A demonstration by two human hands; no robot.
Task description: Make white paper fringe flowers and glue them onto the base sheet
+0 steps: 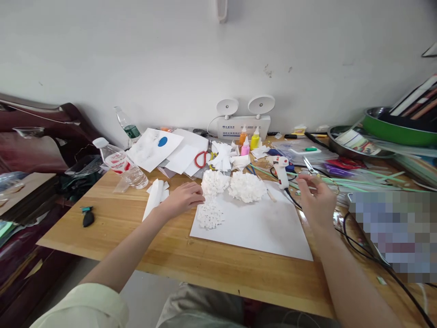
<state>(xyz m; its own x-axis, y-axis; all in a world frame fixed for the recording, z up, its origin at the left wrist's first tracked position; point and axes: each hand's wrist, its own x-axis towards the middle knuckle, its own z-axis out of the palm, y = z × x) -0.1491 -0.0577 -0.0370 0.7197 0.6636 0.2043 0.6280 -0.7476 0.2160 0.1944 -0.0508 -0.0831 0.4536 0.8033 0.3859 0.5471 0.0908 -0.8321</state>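
Observation:
My left hand point(182, 199) rests on the wooden table point(136, 228) at the left edge of a white sheet point(259, 225). Its fingers are curled together and the fingertips lie between two white paper flowers point(214, 182) point(209, 215). A larger paper flower point(247, 187) sits further right on the sheet. My right hand point(316, 200) is lifted over the sheet's right edge, thumb and fingers pinched on what looks like a thin wire hoop point(332, 184). A white glue gun point(282, 171) and small scissors point(310, 165) lie just beyond it.
Behind the sheet lie cut paper scraps point(221, 157), red-handled scissors point(200, 158), small paint bottles point(249, 139), loose papers point(155, 148) and two plastic bottles point(123, 166). Straws, pens, metal bowls point(344, 146) and black cables point(362, 248) crowd the right. A dark clip point(88, 217) lies at the left.

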